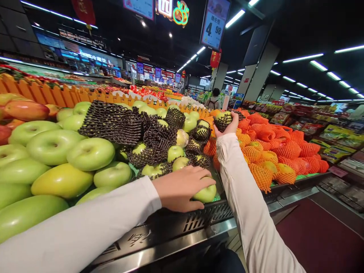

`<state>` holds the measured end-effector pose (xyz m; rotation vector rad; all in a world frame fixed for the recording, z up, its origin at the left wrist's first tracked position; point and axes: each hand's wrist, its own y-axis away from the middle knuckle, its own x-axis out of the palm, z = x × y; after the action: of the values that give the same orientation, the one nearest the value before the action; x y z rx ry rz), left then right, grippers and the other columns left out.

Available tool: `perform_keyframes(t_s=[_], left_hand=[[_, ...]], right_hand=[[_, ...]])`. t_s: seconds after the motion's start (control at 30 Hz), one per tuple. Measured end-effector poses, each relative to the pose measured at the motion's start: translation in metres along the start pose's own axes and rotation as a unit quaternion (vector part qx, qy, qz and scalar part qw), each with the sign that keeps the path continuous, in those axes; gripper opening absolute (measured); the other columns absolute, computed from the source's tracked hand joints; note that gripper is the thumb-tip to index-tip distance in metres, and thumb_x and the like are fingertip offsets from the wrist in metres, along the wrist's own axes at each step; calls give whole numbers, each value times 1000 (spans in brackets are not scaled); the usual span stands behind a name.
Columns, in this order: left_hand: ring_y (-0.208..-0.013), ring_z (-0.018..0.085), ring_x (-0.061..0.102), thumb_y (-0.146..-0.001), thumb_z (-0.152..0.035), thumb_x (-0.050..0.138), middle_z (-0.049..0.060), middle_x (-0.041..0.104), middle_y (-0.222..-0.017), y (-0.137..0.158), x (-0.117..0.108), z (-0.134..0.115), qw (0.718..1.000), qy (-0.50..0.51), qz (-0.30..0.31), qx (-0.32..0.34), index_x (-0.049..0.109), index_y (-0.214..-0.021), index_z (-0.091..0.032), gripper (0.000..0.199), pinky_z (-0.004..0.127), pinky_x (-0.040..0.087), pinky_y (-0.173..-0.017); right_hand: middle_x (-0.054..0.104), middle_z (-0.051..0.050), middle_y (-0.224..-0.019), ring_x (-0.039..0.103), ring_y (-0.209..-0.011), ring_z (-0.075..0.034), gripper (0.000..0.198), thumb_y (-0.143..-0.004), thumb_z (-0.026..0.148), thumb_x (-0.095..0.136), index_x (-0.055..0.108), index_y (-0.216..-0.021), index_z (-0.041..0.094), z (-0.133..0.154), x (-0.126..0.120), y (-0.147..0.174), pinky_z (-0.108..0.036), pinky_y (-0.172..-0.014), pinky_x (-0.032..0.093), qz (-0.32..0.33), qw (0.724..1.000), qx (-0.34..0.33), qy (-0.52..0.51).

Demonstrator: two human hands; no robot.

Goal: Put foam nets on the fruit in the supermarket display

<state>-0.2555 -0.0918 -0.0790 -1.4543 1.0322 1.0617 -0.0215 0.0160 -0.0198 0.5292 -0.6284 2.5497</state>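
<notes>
My right hand (pixel 227 127) reaches out toward the back of the display and closes around a green apple in a black foam net (pixel 223 120). Closer to me, my left hand (pixel 184 187) rests over a green apple (pixel 207 192) at the front edge of the bin. Its fingers are stretched and the thumb stands apart; part of that apple is hidden under the palm. Beside and behind this hand lie several more green apples (pixel 175 152), some bare and some in black nets. A stack of black foam nets (pixel 113 123) lies on the fruit to the left.
Orange fruit in foam nets (pixel 273 144) fills the right side. Large green apples (pixel 55 144) and a mango-like red fruit (pixel 27 110) lie left. A black slotted bin edge (pixel 199 220) and an orange picket fence (pixel 57 94) border the fruit. A person (pixel 213 100) stands farther back.
</notes>
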Motion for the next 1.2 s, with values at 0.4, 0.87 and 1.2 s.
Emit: perform_keyframes(t_s=[0.4,0.87,1.2], left_hand=[[-132,28,53,-97,-36,58,10,51,-148,0,-13,-4,996,66,-45,-32,48,-144,-29,48,43,43,-111],[-115,35,57,-83,-64,59,12,53,-128,35,-39,68,945,-45,-97,-310,54,-139,-26,68,52,40,-107],[-120,34,54,-85,-66,55,12,50,-130,38,-45,68,960,8,-83,-266,52,-140,-25,68,49,39,-110]], right_hand=[[62,0,-105,60,-105,-20,28,-85,48,47,59,-100,28,8,18,27,-42,-88,60,-179,955,97,-217],[61,1,-100,60,-96,-17,23,-77,41,56,54,-96,27,-13,25,27,-34,-77,61,-121,975,113,-149],[59,-5,-118,62,-114,-25,51,-74,52,65,53,-117,29,52,-16,99,-49,-96,55,24,930,-353,97]])
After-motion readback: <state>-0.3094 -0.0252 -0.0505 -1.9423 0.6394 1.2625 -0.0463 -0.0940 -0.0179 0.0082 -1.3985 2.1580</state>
